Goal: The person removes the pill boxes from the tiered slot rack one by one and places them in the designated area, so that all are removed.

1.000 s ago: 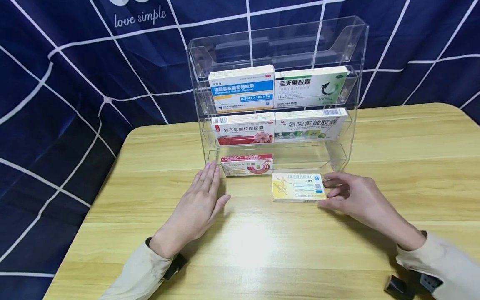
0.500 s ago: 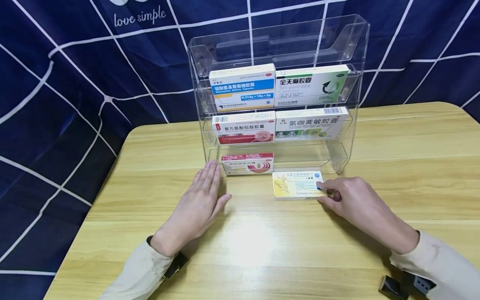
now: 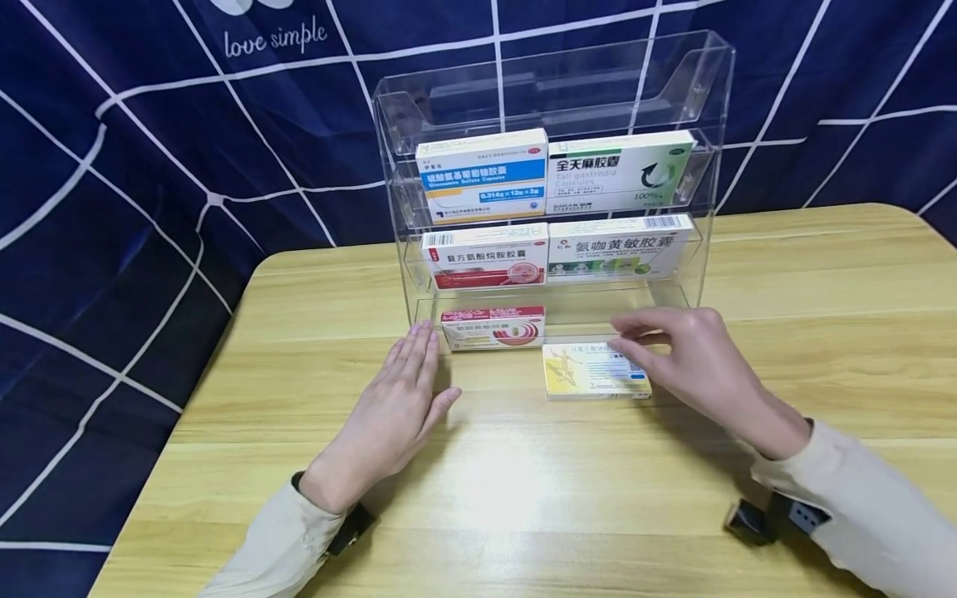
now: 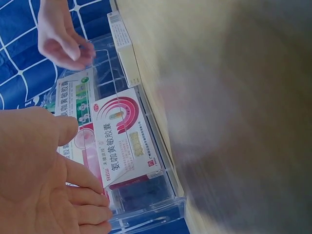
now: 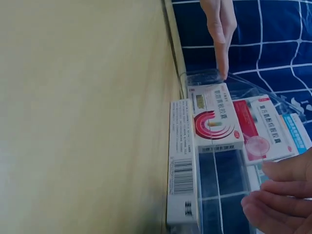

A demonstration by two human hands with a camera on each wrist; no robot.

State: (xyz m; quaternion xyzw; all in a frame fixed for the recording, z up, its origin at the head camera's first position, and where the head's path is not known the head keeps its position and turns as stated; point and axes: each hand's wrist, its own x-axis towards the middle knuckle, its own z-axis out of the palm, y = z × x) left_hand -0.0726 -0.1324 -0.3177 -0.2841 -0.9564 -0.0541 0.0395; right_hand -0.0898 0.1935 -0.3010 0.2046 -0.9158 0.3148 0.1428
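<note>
A clear acrylic display rack [image 3: 620,311] stands on the table, with medicine boxes in its tiers. My left hand [image 3: 392,407] lies with straight fingers at the rack's lower left corner, beside a red and white medicine box [image 3: 493,330] on the lowest tier. Flat on the table before that tier's right half is a yellow and white medicine box [image 3: 591,378]. Over its right end hovers my right hand [image 3: 695,361], fingers loosely bent and holding nothing; it hides part of the box top. The right wrist view shows the same box's barcode side [image 5: 183,170], with the fingers apart from it.
Higher tiers hold a blue and white box [image 3: 482,178], a green and white box [image 3: 620,174], a red-striped box [image 3: 486,259] and a white capsule box [image 3: 620,249]. A dark blue checked cloth [image 3: 299,141] hangs behind the wooden table [image 3: 478,531].
My right hand has let go of the yellow and white box's right end and risen up and leftward over it. The box lies nearly where it was; my left hand has stayed still.
</note>
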